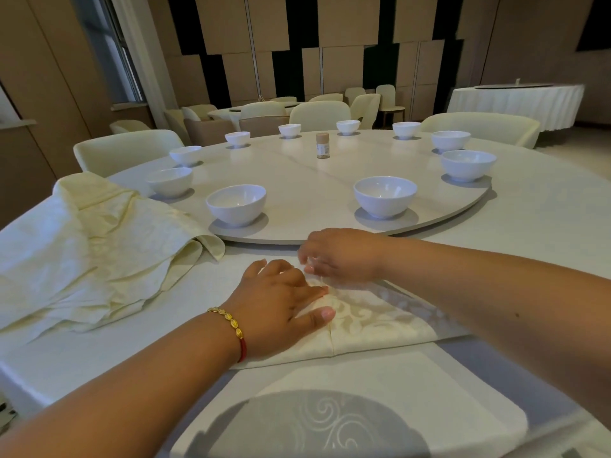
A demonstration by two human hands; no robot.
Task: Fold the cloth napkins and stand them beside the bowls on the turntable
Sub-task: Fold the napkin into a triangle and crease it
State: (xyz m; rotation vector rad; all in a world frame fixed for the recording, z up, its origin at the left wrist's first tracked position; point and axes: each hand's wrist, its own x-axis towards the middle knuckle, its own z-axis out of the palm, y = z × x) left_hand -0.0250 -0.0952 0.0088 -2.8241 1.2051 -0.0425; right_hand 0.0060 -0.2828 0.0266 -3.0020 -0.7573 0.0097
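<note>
A cream patterned napkin (373,325) lies folded into a triangle on the table in front of me, with a centre seam running toward me. My left hand (277,302) presses flat on its left half, fingers spread. My right hand (337,256) hovers at the napkin's far tip, blurred, fingers curled down near the cloth; I cannot tell whether it pinches the tip. Beyond the hands is the round turntable (297,233) with several white bowls (236,204) around its rim. No napkin stands beside any bowl.
A heap of unfolded cream napkins (96,252) lies at the left, partly draped over the turntable's edge. A small jar (322,145) stands at the turntable's middle. Cream chairs (125,150) ring the table. Another cloth (330,408) lies at the near edge.
</note>
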